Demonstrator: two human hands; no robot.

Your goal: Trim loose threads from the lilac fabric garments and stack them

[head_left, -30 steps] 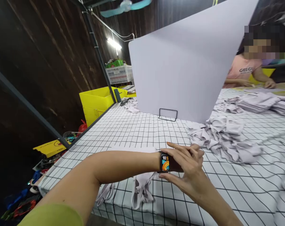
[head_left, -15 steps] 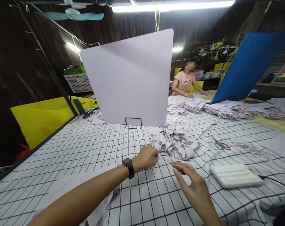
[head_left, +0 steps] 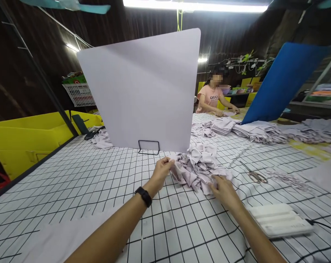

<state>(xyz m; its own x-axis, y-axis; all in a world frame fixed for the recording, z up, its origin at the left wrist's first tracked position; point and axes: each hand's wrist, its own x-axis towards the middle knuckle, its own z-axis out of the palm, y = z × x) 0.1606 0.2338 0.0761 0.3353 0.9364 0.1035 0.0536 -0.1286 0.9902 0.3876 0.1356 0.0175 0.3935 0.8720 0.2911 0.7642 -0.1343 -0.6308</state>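
Both hands on the heap of pale lilac fabric pieces (head_left: 199, 166), mid-table on the checked tablecloth (head_left: 85, 182), just in front of the white divider board (head_left: 143, 87). Left hand (head_left: 162, 171) (black watch on wrist) pinches the heap's left edge, fingers curled onto cloth. Right hand (head_left: 222, 188) rests on the heap's near right side, fingers bent into it; grip unclear. Scissors (head_left: 255, 176) right of heap, white pad (head_left: 280, 220) near the table's right front edge. Another person (head_left: 212, 99) works at the far end.
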